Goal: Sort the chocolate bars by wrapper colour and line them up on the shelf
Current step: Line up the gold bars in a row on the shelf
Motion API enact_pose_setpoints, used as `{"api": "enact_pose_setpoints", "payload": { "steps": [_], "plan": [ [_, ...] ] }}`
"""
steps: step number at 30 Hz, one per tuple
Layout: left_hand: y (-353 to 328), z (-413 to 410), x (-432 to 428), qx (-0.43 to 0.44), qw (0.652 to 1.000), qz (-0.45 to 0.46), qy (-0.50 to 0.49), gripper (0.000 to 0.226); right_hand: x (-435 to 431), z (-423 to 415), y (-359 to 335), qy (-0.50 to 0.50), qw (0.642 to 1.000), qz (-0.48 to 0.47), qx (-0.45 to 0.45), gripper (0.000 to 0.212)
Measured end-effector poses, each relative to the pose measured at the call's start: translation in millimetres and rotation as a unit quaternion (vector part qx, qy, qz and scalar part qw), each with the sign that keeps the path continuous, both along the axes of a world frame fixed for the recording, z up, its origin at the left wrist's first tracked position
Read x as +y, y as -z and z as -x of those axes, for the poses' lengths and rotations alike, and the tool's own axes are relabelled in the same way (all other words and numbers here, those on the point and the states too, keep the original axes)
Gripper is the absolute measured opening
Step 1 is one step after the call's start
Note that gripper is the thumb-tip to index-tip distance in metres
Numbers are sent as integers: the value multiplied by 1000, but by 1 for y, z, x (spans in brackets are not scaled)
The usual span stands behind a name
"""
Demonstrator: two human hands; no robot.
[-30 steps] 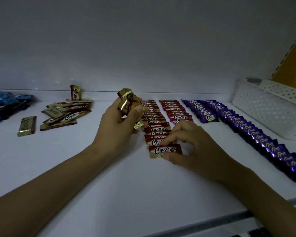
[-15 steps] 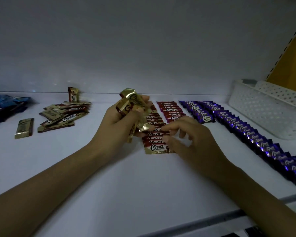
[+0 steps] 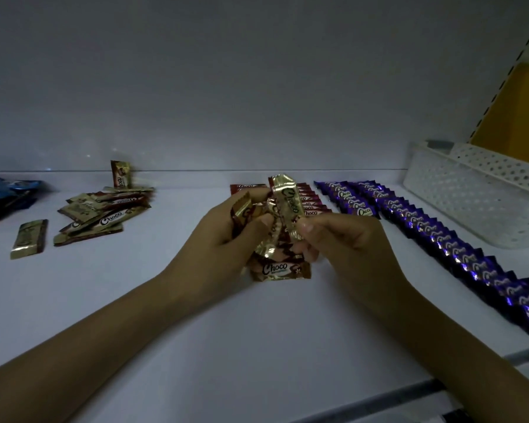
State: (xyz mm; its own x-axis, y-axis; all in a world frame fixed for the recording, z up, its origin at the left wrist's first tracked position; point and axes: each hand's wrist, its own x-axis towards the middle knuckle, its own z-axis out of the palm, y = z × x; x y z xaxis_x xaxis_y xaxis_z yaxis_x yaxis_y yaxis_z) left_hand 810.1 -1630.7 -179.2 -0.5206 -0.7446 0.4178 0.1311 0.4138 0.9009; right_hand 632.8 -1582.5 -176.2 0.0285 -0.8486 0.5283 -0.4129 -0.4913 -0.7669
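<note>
Both grips are closed. Your left hand (image 3: 223,236) clutches a crinkled bunch of gold foil bars (image 3: 268,248) over the middle of the shelf (image 3: 196,331). Your right hand (image 3: 351,239) pinches one glossy oblong bar (image 3: 287,203) by its lower end.

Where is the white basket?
In the head view, the basket stands at the far right of the shelf, just right of the purple bars.
</note>
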Motion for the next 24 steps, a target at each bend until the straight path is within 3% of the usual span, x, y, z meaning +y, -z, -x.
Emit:
{"api": "enact_pose_setpoints", "payload": {
  "steps": [7,10,13,17,24],
  "plan": [
    [-9,-6,-17,13,988,33,-149,27,3,6,-7,2,999,3,-44,16],
    [-9,-14,-24,16,980,31,-198,24,9,12,-4,-14,997,27,67,17],
    [-8,-18,-28,21,972,25,-231,25,16,14,1,-59,976,-14,210,15],
    [-8,-18,-31,14,972,29,-234,23,20,7,1,-106,968,-41,225,11],
    [-5,-11,-23,2,980,60,-188,27,18,-3,3,-21,944,-25,328,27]
  ]
}}
